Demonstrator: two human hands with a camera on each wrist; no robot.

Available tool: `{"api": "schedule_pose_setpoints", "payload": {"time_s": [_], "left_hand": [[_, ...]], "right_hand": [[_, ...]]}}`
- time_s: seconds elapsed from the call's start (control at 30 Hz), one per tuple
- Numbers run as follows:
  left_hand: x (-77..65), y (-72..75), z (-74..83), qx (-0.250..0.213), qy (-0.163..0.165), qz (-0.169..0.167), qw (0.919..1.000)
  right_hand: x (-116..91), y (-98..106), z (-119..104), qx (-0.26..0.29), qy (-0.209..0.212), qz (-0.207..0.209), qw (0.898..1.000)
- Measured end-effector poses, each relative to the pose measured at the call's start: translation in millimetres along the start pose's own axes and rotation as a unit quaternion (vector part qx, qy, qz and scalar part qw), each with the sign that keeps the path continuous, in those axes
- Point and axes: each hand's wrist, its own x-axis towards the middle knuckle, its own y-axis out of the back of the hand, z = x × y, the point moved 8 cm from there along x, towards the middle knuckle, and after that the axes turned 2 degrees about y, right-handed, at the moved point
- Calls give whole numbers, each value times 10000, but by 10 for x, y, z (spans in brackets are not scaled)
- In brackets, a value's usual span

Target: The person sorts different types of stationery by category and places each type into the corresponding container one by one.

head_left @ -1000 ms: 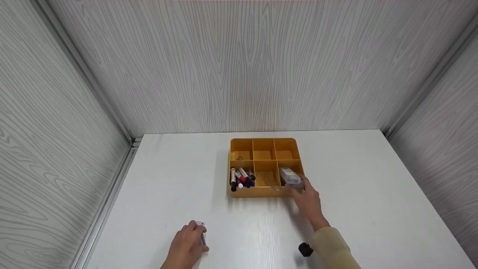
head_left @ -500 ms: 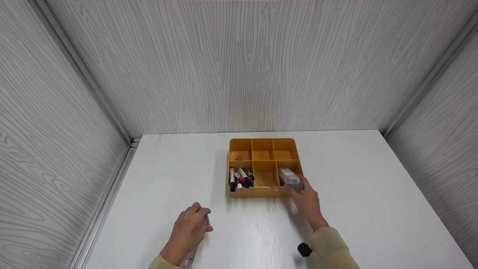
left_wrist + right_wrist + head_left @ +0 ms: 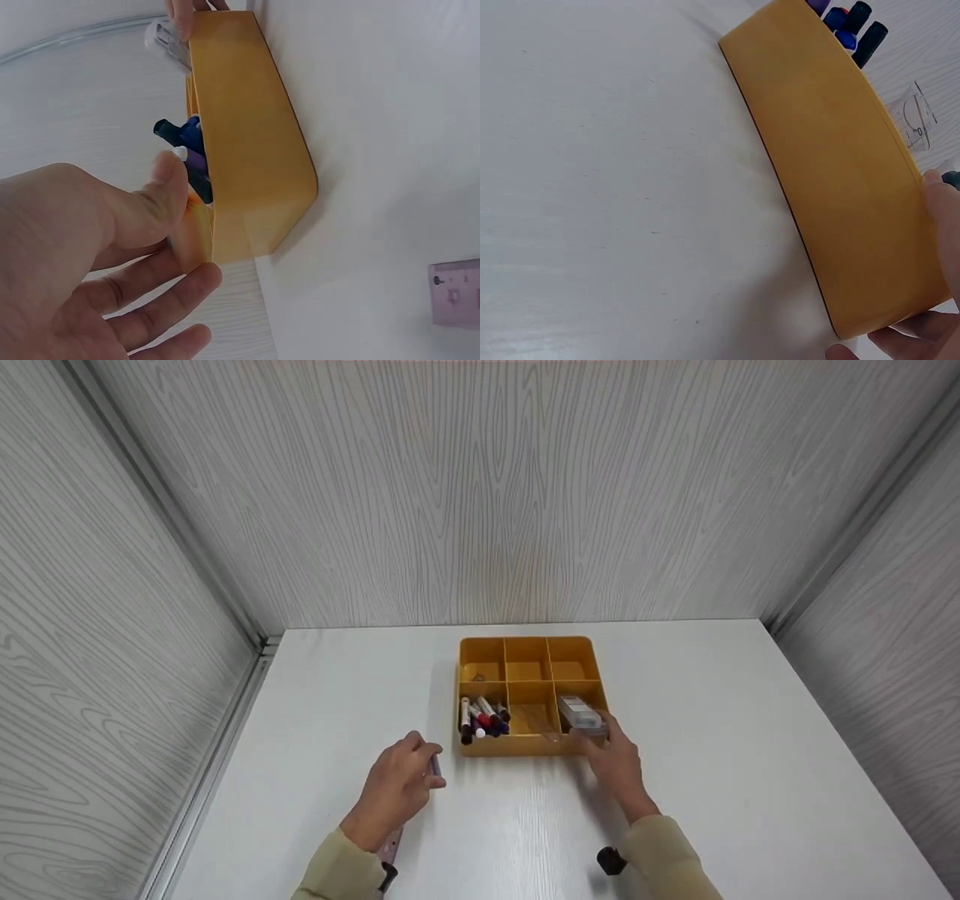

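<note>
A yellow compartment tray [image 3: 491,747] stands on the white table, with several markers [image 3: 480,717] in its front left compartment. My left hand [image 3: 399,780] is left of the tray's front corner and pinches a small flat thing [image 3: 435,766] with a blue-grey edge; its kind is hard to tell. In the left wrist view, the fingers partly cover this thing. My right hand [image 3: 619,765] grips the tray's front right corner, thumb at the rim and fingers around the side in the right wrist view. Beside it, a clear plastic box [image 3: 581,712] leans in the front right compartment.
On the table a pink flat item [image 3: 456,294] lies partly under the left forearm. A clear plastic piece [image 3: 916,118] pokes above the tray's front wall. By the right sleeve is a black object [image 3: 611,861]. Grey wood-grain panels [image 3: 495,495] close off the back and sides.
My left hand has lifted and moved forward and right towards the tray with the small flat thing, uncovering the pink item. My right hand stays at the tray's corner.
</note>
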Motion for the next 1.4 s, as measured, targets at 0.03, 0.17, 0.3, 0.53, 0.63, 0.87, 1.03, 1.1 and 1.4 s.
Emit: {"api": "schedule_pose_setpoints", "payload": {"time_s": [0.03,0.17,0.3,0.53,0.63,0.87,1.03,1.1,1.4], "left_hand": [[36,15,16,57,-31,-1,10000],[188,90,103,230,-269,104,9993],[355,151,207,303,-505,208,9980],[581,170,350,290,-583,68,9979],[678,184,397,179,-601,80,9980],[887,141,485,422,-826,152,9956],[1042,65,505,496,-700,-23,9963],[1114,37,503,406,-624,-119,9972],[1405,-162,412,-242,-83,-1153,9930]], "right_hand": [[-1,3,-2,17,17,23,10000],[-4,4,-4,5,79,44,10000],[-10,3,2,18,57,37,10000],[-5,-12,3,84,45,-28,10000],[-3,-12,13,141,-10,-41,9999],[10,-18,27,96,-5,0,10000],[8,-9,19,58,-2,40,10000],[7,6,5,80,52,75,9999],[18,19,0,38,150,111,9998]]}}
